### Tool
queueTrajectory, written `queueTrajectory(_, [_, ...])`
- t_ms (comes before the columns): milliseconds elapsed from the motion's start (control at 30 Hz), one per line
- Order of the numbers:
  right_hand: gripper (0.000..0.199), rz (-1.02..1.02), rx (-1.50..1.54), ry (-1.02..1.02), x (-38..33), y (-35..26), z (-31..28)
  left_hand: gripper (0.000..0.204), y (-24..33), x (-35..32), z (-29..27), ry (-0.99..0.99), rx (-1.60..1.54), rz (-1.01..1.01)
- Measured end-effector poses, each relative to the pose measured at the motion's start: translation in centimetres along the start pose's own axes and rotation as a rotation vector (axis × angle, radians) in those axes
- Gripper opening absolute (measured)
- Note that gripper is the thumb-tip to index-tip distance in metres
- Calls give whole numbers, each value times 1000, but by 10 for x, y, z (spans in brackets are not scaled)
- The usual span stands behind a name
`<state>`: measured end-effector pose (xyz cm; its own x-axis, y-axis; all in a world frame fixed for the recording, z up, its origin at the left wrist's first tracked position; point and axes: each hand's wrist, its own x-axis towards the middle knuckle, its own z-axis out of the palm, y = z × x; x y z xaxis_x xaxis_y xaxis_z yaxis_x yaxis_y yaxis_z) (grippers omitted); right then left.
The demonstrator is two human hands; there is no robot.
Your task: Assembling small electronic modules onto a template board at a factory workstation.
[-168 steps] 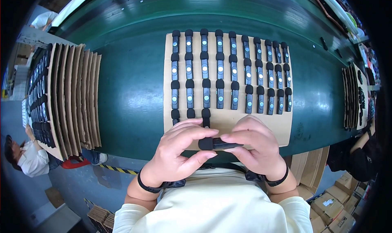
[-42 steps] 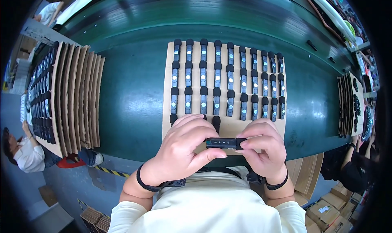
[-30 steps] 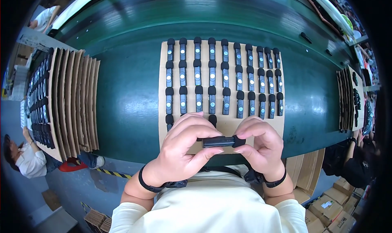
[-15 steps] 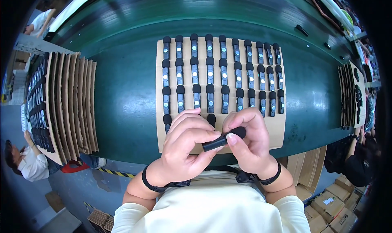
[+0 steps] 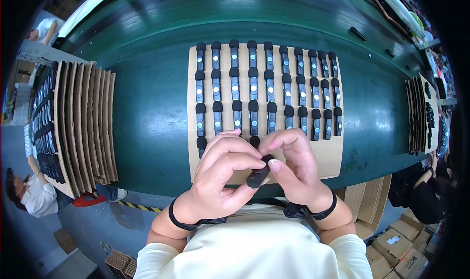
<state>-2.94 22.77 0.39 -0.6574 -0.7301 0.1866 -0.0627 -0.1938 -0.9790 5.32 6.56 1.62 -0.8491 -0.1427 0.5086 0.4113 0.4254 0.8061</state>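
Note:
My left hand [image 5: 220,174] and my right hand [image 5: 293,169] meet at the near edge of a green table, both gripping one small black stick-shaped device [image 5: 258,173]. The device points nearly away from me, its near end at my left fingers and its far end under my right thumb. Just beyond my hands lies a brown cardboard sheet [image 5: 328,156] carrying rows of several identical black devices [image 5: 253,88], each with a small light dot. My knuckles hide the sheet's nearest row.
A fanned stack of cardboard sheets [image 5: 83,127] loaded with the same devices lies at the table's left end. A smaller stack [image 5: 421,115] sits at the right end. The green table [image 5: 147,117] has a raised far rail. Another person [image 5: 24,196] crouches lower left; cartons [image 5: 396,244] stand lower right.
The device lay sideways between both hands earlier; it has been turned end-on, pointing away from me. My hands have drawn closer together and slightly toward me.

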Motion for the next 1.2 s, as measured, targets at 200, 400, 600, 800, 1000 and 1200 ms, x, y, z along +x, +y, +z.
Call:
queueTrajectory(200, [35, -260, -423, 10, 4, -6, -9, 32, -3, -1, -4, -48, 65, 31])
queueTrajectory(400, [39, -462, -633, -75, -4, -11, -11, 32, 0, 1, -5, -124, 202, 49])
queueTrajectory(600, [36, -288, -609, -15, -28, -1, -29, 32, -8, -10, -18, -125, 184, -63])
queueTrajectory(800, [32, -249, -850, -28, -37, 11, -36, 28, -13, -18, -30, -62, 199, -123])
queueTrajectory(1000, [33, -297, -1047, -160, -53, 18, -29, 26, -16, -25, -39, -15, 236, -156])
queueTrajectory(1200, [30, -265, -1075, -195, -54, 21, -27, 24, -16, -30, -40, 0, 229, -189])
